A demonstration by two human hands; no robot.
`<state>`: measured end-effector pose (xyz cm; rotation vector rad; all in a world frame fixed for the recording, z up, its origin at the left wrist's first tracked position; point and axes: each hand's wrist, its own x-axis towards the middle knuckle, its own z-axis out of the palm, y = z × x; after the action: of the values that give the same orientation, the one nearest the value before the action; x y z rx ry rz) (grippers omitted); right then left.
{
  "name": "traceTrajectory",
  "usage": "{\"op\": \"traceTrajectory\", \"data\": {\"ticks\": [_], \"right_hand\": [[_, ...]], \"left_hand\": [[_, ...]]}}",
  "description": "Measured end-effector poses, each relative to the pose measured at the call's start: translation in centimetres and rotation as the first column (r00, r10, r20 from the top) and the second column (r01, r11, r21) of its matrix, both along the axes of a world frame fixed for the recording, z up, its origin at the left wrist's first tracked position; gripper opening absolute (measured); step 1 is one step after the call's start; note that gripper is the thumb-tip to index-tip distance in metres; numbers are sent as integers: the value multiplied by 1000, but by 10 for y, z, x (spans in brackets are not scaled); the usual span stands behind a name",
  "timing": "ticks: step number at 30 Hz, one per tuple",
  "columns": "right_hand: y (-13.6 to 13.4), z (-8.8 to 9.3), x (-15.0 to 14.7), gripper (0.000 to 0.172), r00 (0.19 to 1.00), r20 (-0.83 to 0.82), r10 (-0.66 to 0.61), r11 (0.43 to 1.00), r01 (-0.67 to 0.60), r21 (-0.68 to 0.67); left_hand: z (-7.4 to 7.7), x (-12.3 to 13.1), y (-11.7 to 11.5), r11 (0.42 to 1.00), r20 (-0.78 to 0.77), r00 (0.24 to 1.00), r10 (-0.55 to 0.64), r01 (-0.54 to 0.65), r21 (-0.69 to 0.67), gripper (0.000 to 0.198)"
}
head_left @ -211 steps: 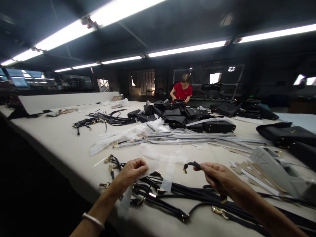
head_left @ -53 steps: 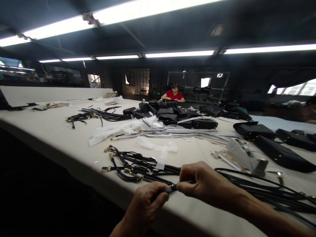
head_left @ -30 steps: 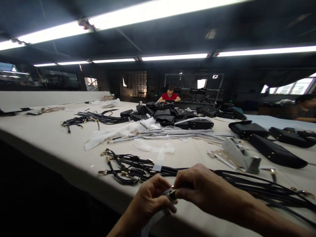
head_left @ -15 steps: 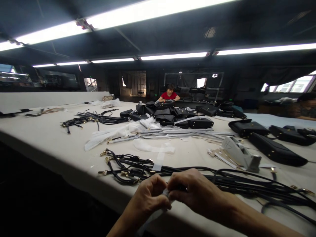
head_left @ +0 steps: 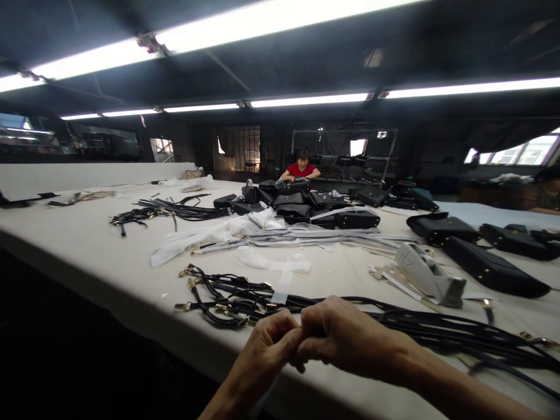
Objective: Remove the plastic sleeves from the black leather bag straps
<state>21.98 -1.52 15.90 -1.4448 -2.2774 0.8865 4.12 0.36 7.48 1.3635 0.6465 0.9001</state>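
My left hand (head_left: 269,344) is closed in a pinch at the table's front edge. Right against it, fingertips touching, my right hand (head_left: 339,335) is pinched shut too. Their fingers mostly hide what they hold. A pale, see-through wrapping strip (head_left: 264,399) hangs below my left hand. Just beyond the hands lies a bundle of black straps (head_left: 437,329) with gold clasps, stretching to the right. A short piece of white wrapping (head_left: 284,286) rests across the straps.
A grey tape dispenser (head_left: 431,277) stands to the right beside paper strips. Farther back are wrapped straps (head_left: 306,236), black bags (head_left: 291,211) and another strap bundle (head_left: 188,211). More black bags (head_left: 494,268) lie at right. A person in red (head_left: 300,169) sits across the table (head_left: 109,274).
My fingertips have drawn closer together, and the white wrapping that showed between them is now mostly hidden. My right wrist has shifted slightly.
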Motion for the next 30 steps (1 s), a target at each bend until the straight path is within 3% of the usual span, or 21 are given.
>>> {"op": "traceTrajectory", "data": {"ticks": [5, 8, 10, 14, 16, 18, 21, 24, 27, 30], "right_hand": [[14, 8, 46, 28, 989, -74, -129, 976, 114, -184], [18, 14, 64, 28, 977, -72, -201, 971, 189, -144], [17, 18, 56, 25, 974, -80, -211, 970, 199, -137], [8, 27, 15, 21, 984, -137, -110, 986, 90, -142], [5, 35, 3, 23, 987, -139, -75, 993, 61, -98], [5, 44, 4, 27, 988, -121, -94, 995, 92, -27], [9, 53, 18, 30, 988, -101, -120, 992, 123, 30], [14, 55, 30, 32, 985, -125, -122, 993, 121, -11], [17, 60, 38, 35, 983, -130, -126, 992, 126, -10], [19, 71, 45, 39, 986, -96, -135, 990, 139, 39]], "left_hand": [[-11, -26, 10, 981, -150, 969, 194, -190, 42, 45], [-13, -34, 13, 986, -113, 980, 163, -165, -11, 39], [-5, -29, 13, 994, -51, 993, 111, -112, -16, 35], [32, -14, 13, 992, -10, 1000, 24, -23, 121, 33], [48, -16, 15, 980, -8, 1000, 11, -10, 197, 37], [54, -25, 19, 969, -5, 999, 36, -34, 246, 42], [39, -43, 25, 972, -74, 997, 29, -11, 234, 47], [5, -47, 25, 981, -134, 982, -132, 149, 125, 41], [-21, -39, 23, 984, -34, 983, -179, 179, 9, 40], [-19, -33, 22, 996, 67, 995, -74, 77, -52, 37]]}}
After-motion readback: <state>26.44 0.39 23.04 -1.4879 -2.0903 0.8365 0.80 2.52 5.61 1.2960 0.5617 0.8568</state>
